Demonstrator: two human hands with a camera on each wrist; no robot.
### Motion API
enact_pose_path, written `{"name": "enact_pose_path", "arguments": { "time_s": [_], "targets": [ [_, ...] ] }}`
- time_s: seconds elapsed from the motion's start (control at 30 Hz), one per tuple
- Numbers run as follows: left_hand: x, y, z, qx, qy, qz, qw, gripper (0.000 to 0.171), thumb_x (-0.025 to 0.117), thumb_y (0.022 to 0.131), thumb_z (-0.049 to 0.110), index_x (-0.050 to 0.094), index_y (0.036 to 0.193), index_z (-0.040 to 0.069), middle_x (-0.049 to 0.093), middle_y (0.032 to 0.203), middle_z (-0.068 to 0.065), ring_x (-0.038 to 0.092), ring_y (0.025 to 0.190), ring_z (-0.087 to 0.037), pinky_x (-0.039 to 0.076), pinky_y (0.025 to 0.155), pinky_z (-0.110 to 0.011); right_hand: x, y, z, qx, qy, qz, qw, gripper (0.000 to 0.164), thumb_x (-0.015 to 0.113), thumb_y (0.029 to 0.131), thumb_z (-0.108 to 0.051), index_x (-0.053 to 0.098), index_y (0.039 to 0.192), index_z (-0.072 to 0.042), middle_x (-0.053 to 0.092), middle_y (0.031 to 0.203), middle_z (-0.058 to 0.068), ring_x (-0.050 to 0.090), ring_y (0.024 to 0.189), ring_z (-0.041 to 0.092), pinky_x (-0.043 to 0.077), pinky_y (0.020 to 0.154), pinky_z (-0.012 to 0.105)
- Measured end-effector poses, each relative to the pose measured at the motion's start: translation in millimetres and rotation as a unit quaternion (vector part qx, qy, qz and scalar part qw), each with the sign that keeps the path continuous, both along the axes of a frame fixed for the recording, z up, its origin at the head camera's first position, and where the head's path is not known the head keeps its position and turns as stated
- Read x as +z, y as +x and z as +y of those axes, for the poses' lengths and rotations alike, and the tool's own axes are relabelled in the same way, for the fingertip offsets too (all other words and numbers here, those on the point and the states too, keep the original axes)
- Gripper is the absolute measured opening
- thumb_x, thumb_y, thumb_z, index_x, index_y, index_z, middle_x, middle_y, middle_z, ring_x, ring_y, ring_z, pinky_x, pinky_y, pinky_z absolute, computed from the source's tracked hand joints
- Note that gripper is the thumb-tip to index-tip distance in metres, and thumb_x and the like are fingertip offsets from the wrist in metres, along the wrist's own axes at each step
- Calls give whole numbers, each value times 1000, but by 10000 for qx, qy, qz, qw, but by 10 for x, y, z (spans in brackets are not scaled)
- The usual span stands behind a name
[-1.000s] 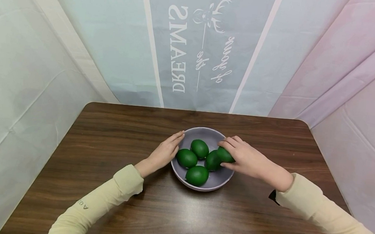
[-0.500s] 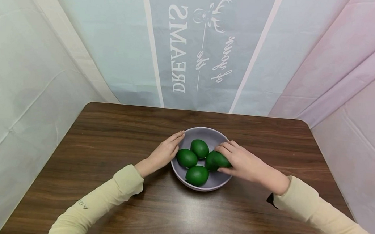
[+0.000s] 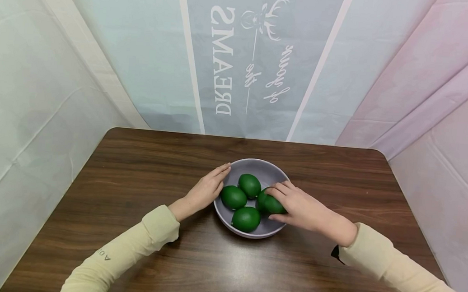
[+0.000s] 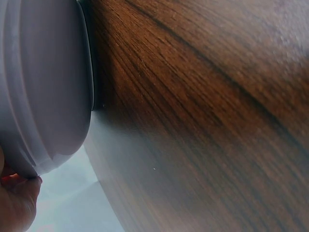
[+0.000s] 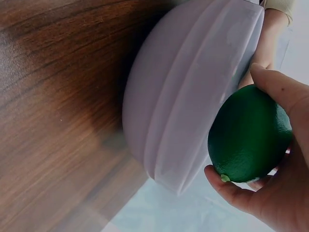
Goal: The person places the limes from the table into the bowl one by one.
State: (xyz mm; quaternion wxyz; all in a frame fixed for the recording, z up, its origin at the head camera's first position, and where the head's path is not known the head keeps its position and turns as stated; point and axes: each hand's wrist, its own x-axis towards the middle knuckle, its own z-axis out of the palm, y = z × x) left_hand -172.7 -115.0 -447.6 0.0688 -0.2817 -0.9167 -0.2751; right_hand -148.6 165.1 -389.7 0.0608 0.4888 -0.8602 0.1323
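A round grey-lavender bowl (image 3: pixel 265 168) with several green limes (image 3: pixel 246 219) in it stands on the wooden table. My right hand (image 3: pixel 300 208) reaches over the bowl's right side and grips one lime (image 3: pixel 274 205) between thumb and fingers. In the right wrist view this lime (image 5: pixel 251 135) is close to the bowl's rim, its small stem end facing down. Another lime (image 3: pixel 260 199) is partly hidden behind the held one. My left hand (image 3: pixel 204 189) lies with straight fingers against the bowl's left rim. The left wrist view has its fingertips (image 4: pixel 21 198) touching the rim from outside.
The dark wooden table (image 3: pixel 143 167) spreads out around the bowl. Pale fabric panels surround it on the left, back and right; the back panel (image 3: pixel 255 75) carries printed lettering and a deer head.
My right hand, gripping the lime, has moved left and slightly down over the bowl, so the held lime overlaps the one beside it. The left hand and bowl stay put.
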Motion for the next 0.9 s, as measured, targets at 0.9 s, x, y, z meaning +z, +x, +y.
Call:
{"name": "enact_pose_path", "arguments": {
  "time_s": [0.9],
  "targets": [
    [-12, 5, 4, 27, 16, 74, 10000, 43, 49, 90, -2, 42, 133, -4, 38, 141, -14, 37, 128, -23, 38, 99, -35, -159, 66, -16, 25, 91, -376, 9992, 48, 73, 76, -31, 57, 112, -4, 54, 110, 4, 48, 98, 20, 46, 81, 37]
  ]
}}
